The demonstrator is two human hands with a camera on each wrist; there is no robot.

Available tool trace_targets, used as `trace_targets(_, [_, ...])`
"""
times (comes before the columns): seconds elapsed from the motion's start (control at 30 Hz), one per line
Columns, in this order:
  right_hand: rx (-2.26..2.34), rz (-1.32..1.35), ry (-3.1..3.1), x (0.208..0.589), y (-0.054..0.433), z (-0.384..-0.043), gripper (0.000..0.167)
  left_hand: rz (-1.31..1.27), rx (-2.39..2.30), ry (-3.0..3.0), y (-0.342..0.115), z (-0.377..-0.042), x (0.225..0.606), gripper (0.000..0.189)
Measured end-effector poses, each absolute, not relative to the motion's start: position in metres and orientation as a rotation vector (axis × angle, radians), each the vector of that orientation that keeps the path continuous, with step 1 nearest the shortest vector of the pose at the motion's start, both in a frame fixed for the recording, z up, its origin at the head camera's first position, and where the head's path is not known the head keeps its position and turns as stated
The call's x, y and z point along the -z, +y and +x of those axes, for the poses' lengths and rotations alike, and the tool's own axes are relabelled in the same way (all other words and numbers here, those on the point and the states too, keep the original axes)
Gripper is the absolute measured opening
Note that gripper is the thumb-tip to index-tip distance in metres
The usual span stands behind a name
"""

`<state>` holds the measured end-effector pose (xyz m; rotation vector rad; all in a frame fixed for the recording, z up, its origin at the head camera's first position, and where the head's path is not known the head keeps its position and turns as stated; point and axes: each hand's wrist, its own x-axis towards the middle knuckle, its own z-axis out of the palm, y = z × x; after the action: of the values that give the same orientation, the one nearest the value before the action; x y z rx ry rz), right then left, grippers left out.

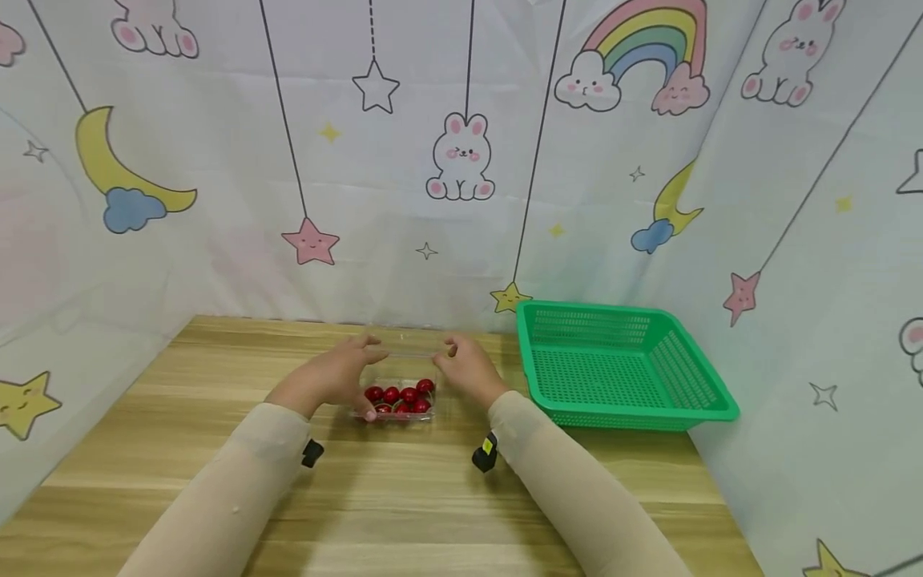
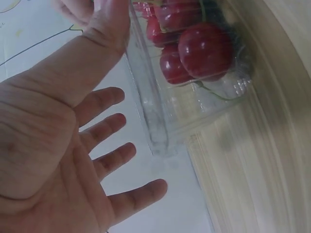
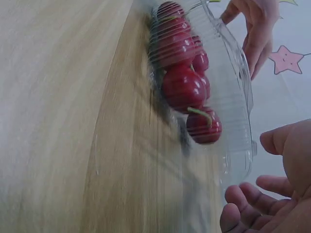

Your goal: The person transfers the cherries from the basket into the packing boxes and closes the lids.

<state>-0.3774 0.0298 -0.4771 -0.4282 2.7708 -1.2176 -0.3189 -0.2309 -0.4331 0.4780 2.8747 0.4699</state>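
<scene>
A clear plastic clamshell box [image 3: 233,141] sits on the wooden table, with several dark red cherries [image 1: 409,394] inside, some with green stems. Its transparent lid [image 1: 404,342] appears raised at the back, faint against the wall. At the box's left side is my left hand [image 1: 335,377]; its thumb [image 2: 114,22] touches the rim, while the other fingers spread apart without gripping. My right hand [image 1: 472,370] hovers by the right rear of the box. In the right wrist view, its thumb and loosely bent fingers are apart with nothing between them.
A green perforated plastic basket [image 1: 606,385] stands on the table to the right. Behind the wooden table [image 1: 404,497] hangs a white cloth [image 1: 404,280] printed with rabbits, stars and moons, which also covers both sides.
</scene>
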Motion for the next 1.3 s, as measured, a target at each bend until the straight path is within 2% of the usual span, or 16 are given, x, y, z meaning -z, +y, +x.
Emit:
trace_targets(0.27, [1.147,-0.418,2.726,0.481,0.032,-0.381,0.059,0.487,-0.557,2.875,-0.246,-0.319,0.435,0.110])
trace_targets(0.53, [1.118,-0.437,2.745,0.479,0.034,-0.383,0.042,0.210,-0.513,2.955,-0.256,-0.326,0.437,0.065])
trace_targets(0.67, [1.108,-0.452,2.748,0.482,0.034,-0.385,0.036,0.132,-0.581,2.918,-0.261,-0.334,0.443,0.048])
trace_targets(0.8, [1.134,-0.430,2.744,0.486,0.035,-0.388,0.032,0.108,-0.677,2.843,-0.265,-0.341,0.448,0.048])
trace_targets(1.3, [1.226,-0.366,2.670,0.488,0.039,-0.386,0.042,0.089,-0.873,2.680,-0.263,-0.341,0.452,0.050])
